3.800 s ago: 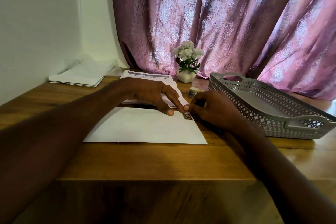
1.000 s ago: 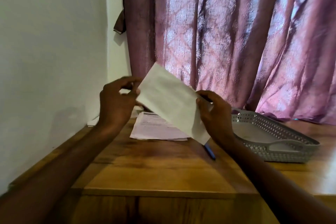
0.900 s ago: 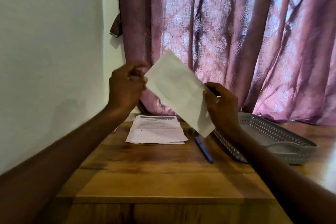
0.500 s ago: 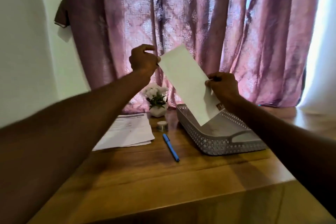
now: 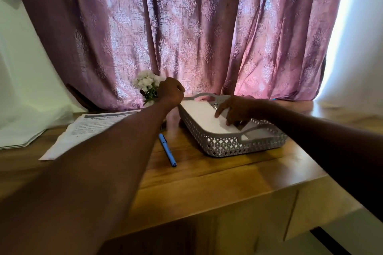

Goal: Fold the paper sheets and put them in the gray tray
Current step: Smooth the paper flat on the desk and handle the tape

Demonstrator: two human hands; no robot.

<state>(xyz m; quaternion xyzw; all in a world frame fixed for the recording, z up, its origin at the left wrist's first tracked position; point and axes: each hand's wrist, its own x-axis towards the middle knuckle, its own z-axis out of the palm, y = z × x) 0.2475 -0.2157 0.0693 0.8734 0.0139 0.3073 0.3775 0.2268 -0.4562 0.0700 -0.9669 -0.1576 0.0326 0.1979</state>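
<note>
The gray perforated tray (image 5: 223, 137) stands on the wooden desk, right of centre. A white folded paper sheet (image 5: 202, 117) lies inside it, leaning on the tray's left wall. My left hand (image 5: 171, 91) is curled at the sheet's far left corner, above the tray's back rim; its fingertips are hidden. My right hand (image 5: 236, 107) reaches in from the right, and its straight fingers press on the sheet's near right part. A stack of printed paper sheets (image 5: 93, 128) lies flat on the desk to the left, partly behind my left forearm.
A blue pen (image 5: 167, 149) lies on the desk between the printed stack and the tray. A small pot of white flowers (image 5: 147, 85) stands behind my left hand, against the pink curtain (image 5: 186, 27). White folded material (image 5: 20, 130) sits at far left. The desk's front edge (image 5: 228, 198) is near.
Both hands carried the folded sheet from mid-air down and to the right into the tray. The view swung right toward the tray.
</note>
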